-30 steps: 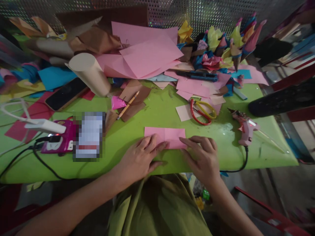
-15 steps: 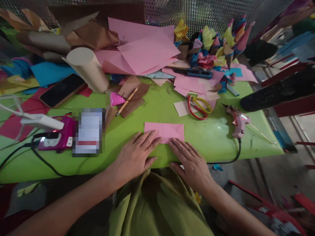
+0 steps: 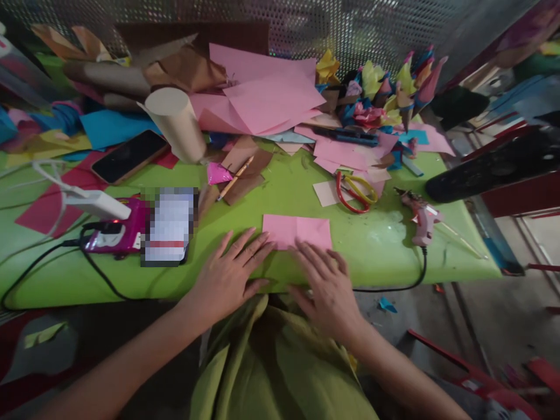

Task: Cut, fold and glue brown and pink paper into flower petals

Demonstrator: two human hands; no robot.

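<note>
A small pink paper rectangle [image 3: 312, 228] lies flat near the front edge of the green table [image 3: 280, 192], with a faint upright crease near its middle. My left hand [image 3: 231, 271] is open, fingers spread, its fingertips at the paper's lower left corner. Flat and open, my right hand [image 3: 328, 286] rests with its fingertips on the paper's lower edge, near the crease. The fingers cover part of that lower edge.
Beyond the paper lie red-and-yellow-handled scissors [image 3: 356, 192] and a pencil [image 3: 236, 177]. A pink glue gun [image 3: 422, 221] trails its cord at right. To the left are a phone [image 3: 168, 227], a magenta power strip [image 3: 118, 233] and a cardboard tube [image 3: 177, 125]. Pink sheets [image 3: 275, 99] pile up behind.
My right hand has shifted left along the paper's lower edge, toward the middle. My left hand has slid slightly left, its fingers more spread. The view has turned a little.
</note>
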